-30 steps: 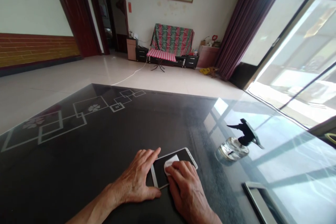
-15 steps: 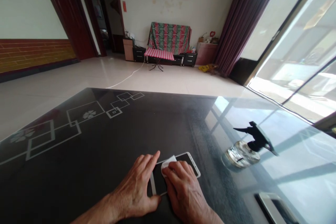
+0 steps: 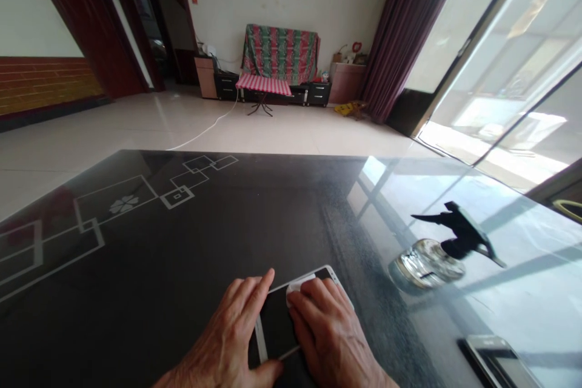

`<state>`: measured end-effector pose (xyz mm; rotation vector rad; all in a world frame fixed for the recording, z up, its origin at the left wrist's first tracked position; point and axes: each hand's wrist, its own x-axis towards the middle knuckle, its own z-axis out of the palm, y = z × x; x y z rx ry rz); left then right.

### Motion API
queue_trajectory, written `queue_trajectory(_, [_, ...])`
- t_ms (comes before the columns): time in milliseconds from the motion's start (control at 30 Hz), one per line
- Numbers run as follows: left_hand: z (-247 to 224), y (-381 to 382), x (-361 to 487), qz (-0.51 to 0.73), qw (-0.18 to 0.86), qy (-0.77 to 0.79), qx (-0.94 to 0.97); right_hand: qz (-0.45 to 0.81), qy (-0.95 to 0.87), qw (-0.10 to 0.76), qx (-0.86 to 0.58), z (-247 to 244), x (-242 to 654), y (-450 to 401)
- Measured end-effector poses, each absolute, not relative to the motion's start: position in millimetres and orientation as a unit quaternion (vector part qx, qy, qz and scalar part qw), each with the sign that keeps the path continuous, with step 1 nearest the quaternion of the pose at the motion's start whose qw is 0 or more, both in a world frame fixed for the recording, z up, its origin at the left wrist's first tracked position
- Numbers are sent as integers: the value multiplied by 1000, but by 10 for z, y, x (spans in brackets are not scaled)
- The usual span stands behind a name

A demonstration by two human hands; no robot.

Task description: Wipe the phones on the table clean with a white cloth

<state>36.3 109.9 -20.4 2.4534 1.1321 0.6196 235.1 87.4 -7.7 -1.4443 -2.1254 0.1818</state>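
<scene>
A white-framed smartphone [image 3: 278,322] lies screen up on the dark glossy table in front of me. My left hand [image 3: 231,330] steadies its left end, the forefinger by the upper edge and the thumb by the lower one. Bunched under the fingers of my right hand [image 3: 331,328] is a small white wipe [image 3: 297,285], pressed to the screen toward the phone's right end. My right palm and fingers hide part of the phone and most of the wipe.
To the right stands a clear spray bottle [image 3: 427,264] with a black trigger head. A second phone [image 3: 498,361] lies at the lower right. The table [image 3: 218,224] bears pale square and flower patterns. Beyond it are a striped stool [image 3: 264,83] and a cloth-covered object [image 3: 282,54].
My right hand has slid the wipe slightly toward the phone's right end. My left hand stays at the left end. The camera view has shifted, moving the background left and up.
</scene>
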Motion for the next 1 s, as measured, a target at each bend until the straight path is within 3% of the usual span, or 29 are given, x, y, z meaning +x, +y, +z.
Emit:
queue_trajectory(300, [-222,1116,363,219,177,406,869,1,-725,239,-646,-58,2740,1002])
queue_trajectory(767, [-258,1105,344,245,193,434,845,91,-805,214,-545,8,2232,826])
queue_trajectory(1000, [-244,1117,313,216,171,443,853,15,-741,248,-625,-46,2630,933])
